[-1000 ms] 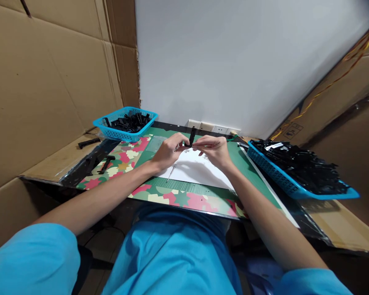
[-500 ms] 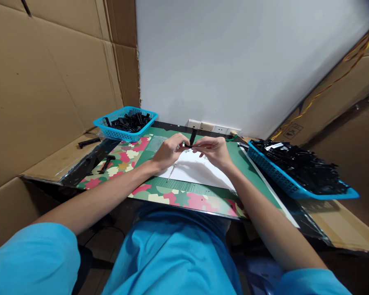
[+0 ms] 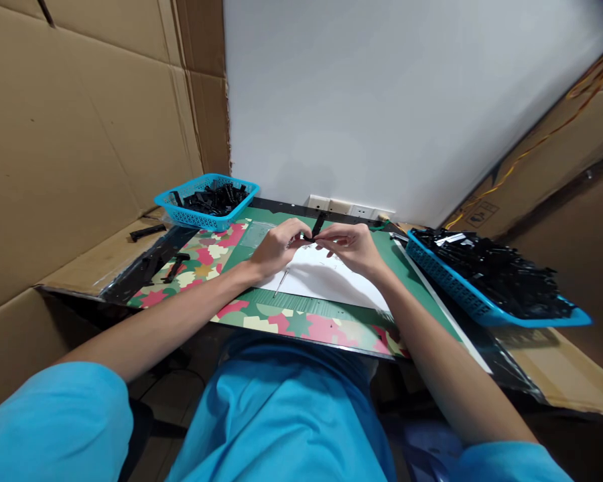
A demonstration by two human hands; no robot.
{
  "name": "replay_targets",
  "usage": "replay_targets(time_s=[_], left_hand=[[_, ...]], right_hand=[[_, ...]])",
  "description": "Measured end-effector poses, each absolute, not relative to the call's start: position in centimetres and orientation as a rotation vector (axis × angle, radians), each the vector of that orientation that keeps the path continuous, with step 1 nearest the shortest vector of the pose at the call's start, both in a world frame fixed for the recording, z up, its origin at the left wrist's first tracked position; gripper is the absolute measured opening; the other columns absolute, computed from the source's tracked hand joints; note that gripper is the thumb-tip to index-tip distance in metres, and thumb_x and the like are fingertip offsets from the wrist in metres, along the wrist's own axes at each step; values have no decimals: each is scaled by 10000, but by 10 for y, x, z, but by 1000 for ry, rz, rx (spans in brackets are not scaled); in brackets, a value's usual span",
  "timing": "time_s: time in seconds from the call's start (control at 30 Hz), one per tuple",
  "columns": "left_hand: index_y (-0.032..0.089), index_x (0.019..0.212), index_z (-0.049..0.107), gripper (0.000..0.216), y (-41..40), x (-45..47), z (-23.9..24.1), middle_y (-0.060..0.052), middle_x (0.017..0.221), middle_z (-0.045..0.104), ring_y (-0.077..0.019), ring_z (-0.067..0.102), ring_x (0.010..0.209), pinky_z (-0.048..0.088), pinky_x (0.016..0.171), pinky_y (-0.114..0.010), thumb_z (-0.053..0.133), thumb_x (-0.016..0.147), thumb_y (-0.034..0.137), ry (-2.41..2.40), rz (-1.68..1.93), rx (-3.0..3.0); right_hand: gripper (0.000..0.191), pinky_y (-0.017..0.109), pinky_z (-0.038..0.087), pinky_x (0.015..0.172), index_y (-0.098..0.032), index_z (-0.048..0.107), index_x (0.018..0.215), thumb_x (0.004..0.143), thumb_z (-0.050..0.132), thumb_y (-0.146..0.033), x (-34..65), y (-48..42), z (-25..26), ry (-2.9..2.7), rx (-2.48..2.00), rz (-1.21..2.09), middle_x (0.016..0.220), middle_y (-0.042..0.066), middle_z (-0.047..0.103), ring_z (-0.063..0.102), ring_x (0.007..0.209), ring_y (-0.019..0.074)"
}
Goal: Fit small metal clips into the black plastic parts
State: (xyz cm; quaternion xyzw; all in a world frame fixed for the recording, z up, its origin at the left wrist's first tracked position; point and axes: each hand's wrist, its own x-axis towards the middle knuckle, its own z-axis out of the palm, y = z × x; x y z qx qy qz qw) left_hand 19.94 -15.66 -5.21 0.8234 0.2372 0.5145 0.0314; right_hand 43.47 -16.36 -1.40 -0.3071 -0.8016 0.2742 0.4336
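Between my hands a slim black plastic part (image 3: 319, 223) points up and away, its near end in my fingertips. My left hand (image 3: 280, 246) pinches that end from the left. From the right, my right hand (image 3: 349, 246) pinches the same end, its lower fingers loosely curled. Any smaller piece between the fingertips is hidden. Below the hands lies a sheet of white paper (image 3: 326, 281) with a few tiny bits on it. A thin metal tool like a small screwdriver (image 3: 281, 282) rests across the paper's left part.
A blue basket (image 3: 181, 217) of black parts stands at the back left, and a fuller blue basket (image 3: 447, 284) at the right. Loose black parts (image 3: 175, 268) lie left. Power sockets (image 3: 339, 207) line the wall behind the green mat (image 3: 422, 268). Cardboard (image 3: 105, 134) walls the left side.
The black part's far end has tipped slightly to the right. Both hands keep nearly the same place and grip.
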Motion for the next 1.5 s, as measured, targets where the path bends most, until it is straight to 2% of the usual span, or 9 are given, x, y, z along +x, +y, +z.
replay_targets(time_s=[0.43, 0.6, 0.87, 1.0, 1.2, 1.5], left_hand=[[199, 1009, 691, 146, -152, 201, -59, -32, 928, 725, -162, 672, 824, 557, 757, -317, 656, 942, 74, 798, 1538, 2430], [207, 1010, 677, 67, -155, 207, -57, -31, 932, 731, -173, 699, 853, 579, 773, -319, 717, 960, 186, 805, 1540, 2181], [202, 1030, 668, 164, -156, 212, -53, -48, 981, 718, -172, 697, 875, 591, 797, -324, 782, 938, 276, 720, 1494, 1971], [198, 1028, 659, 191, -157, 213, -51, -47, 968, 707, -168, 689, 864, 587, 795, -327, 794, 934, 294, 676, 1471, 1936], [200, 1042, 646, 175, -156, 212, -52, -49, 985, 714, -170, 705, 889, 597, 803, -321, 772, 956, 285, 674, 1447, 1972], [219, 1166, 695, 174, -161, 209, -54, -53, 1047, 783, -181, 742, 905, 612, 839, -343, 725, 1006, 282, 873, 1488, 2337]], right_hand=[[288, 338, 627, 604, -202, 878, 903, 877, 866, -489, 432, -159, -21, -1962, -771, 756, 872, 87, 771, 719, 743, 196], [371, 341, 626, 584, -193, 872, 915, 866, 857, -561, 430, -158, -23, -1888, -775, 773, 851, 88, 764, 710, 726, 196], [418, 327, 619, 564, -190, 847, 982, 842, 872, -584, 432, -160, -18, -1865, -773, 810, 946, 97, 785, 732, 746, 202], [409, 324, 619, 562, -194, 844, 995, 829, 885, -566, 433, -160, -17, -1861, -784, 781, 914, 86, 780, 735, 737, 204], [330, 313, 591, 536, -204, 857, 937, 840, 885, -518, 434, -159, -19, -1868, -794, 687, 872, 70, 780, 719, 673, 183], [360, 346, 611, 569, -248, 884, 890, 852, 851, -604, 439, -153, -23, -1885, -836, 578, 832, 65, 742, 704, 662, 186]])
